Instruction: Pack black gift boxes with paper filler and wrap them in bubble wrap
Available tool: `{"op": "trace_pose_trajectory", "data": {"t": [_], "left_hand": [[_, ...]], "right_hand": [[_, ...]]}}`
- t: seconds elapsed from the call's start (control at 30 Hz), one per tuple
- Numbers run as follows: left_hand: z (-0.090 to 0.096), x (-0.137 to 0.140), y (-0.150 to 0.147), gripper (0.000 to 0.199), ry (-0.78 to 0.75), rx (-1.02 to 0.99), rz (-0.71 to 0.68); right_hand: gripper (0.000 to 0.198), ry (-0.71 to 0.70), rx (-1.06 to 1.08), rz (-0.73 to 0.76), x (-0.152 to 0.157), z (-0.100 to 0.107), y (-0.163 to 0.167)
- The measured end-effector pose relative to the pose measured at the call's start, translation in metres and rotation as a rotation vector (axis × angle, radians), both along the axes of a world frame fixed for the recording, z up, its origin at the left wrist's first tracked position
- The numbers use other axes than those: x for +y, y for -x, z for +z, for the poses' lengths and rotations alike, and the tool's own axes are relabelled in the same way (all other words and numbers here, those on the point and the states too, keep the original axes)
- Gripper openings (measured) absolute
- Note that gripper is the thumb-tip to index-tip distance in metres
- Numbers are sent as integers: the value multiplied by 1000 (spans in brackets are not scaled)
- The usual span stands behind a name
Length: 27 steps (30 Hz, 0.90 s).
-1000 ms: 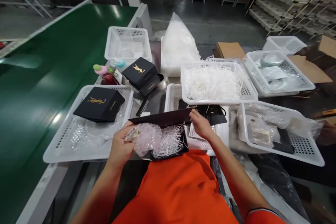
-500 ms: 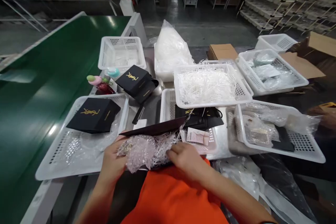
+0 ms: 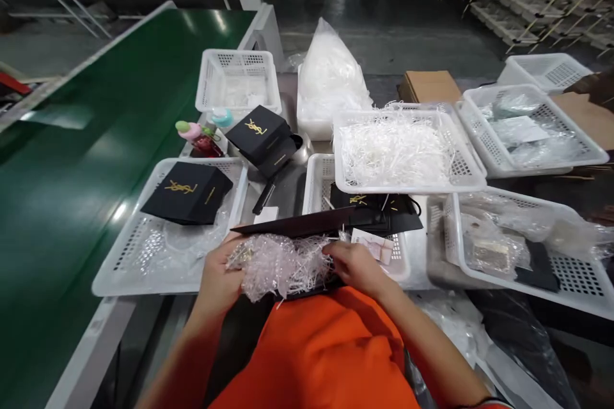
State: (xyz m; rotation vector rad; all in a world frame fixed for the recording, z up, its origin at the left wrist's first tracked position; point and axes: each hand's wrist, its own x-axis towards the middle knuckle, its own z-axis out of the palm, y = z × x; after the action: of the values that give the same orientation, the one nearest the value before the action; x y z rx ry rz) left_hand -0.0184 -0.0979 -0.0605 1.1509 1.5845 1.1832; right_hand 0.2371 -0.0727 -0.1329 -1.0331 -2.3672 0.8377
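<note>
An open black box with its lid [image 3: 297,222] raised is held low against the orange top. Inside it are a bubble-wrapped item [image 3: 271,266] and white shredded paper [image 3: 314,262]. My left hand [image 3: 223,275] is closed around the box's left side, touching the bubble wrap. My right hand [image 3: 357,266] is at the right end, its bent fingertips gripping shredded paper by the box's rim. Behind the lid, a printed card [image 3: 373,245] and black gift bags [image 3: 384,220] lie in a white basket [image 3: 319,169].
To the left, a basket [image 3: 108,278] holds a closed black box [image 3: 187,192] beside a green conveyor [image 3: 71,160]. Another black box [image 3: 259,134] stands ahead. A basket of shredded paper [image 3: 398,147] overhangs the middle one. At right, a basket [image 3: 588,281] contains plastic-wrapped items.
The camera view has shifted, so the surroundings sit differently in the picture. My right fingers have moved slightly at the box's right end. My left hand keeps its hold.
</note>
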Motion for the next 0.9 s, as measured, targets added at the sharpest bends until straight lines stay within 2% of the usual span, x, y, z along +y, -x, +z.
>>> {"op": "trace_pose_trajectory", "data": {"t": [0.1, 0.17, 0.23, 0.27, 0.3, 0.33, 0.4, 0.47, 0.53, 0.6, 0.63, 0.7, 0.77, 0.8, 0.9], "left_hand": [[3, 1, 1, 15, 3, -11, 0], [3, 1, 1, 17, 11, -9, 0], [3, 0, 1, 16, 30, -9, -5], [2, -1, 1, 15, 30, -9, -7], [1, -1, 2, 14, 30, -8, -14], [0, -1, 2, 13, 30, -2, -25], [-1, -1, 3, 11, 26, 16, -53], [-1, -1, 3, 9, 26, 29, -64], [-1, 0, 4, 8, 32, 24, -39], [1, 0, 4, 9, 41, 12, -9], [1, 1, 4, 10, 44, 8, -1], [3, 1, 3, 13, 42, 8, 6], [4, 1, 2, 14, 35, 21, 12], [3, 2, 1, 15, 35, 28, 17], [1, 3, -2, 17, 66, 44, 34]], "right_hand": [[31, -66, 266, -366, 9, -5, -19], [33, 90, 417, -543, 19, -10, -21], [44, 356, 509, -491, 30, -14, -17], [45, 449, 520, -424, 34, -15, -15], [39, 478, 514, -389, 37, -17, -12], [29, 449, 496, -401, 38, -19, -10], [16, 296, 438, -516, 35, -24, -9], [15, 168, 380, -622, 26, -28, -12], [15, 125, 349, -665, 13, -27, -16], [16, 145, 336, -573, -3, -21, -18], [17, 174, 326, -454, -11, -15, -16], [17, 232, 266, -124, -22, -3, -6], [18, 247, 101, 169, -26, 5, 13], [18, 245, -32, 261, -24, 5, 24], [23, 270, -449, 333, -9, -3, 55]]}}
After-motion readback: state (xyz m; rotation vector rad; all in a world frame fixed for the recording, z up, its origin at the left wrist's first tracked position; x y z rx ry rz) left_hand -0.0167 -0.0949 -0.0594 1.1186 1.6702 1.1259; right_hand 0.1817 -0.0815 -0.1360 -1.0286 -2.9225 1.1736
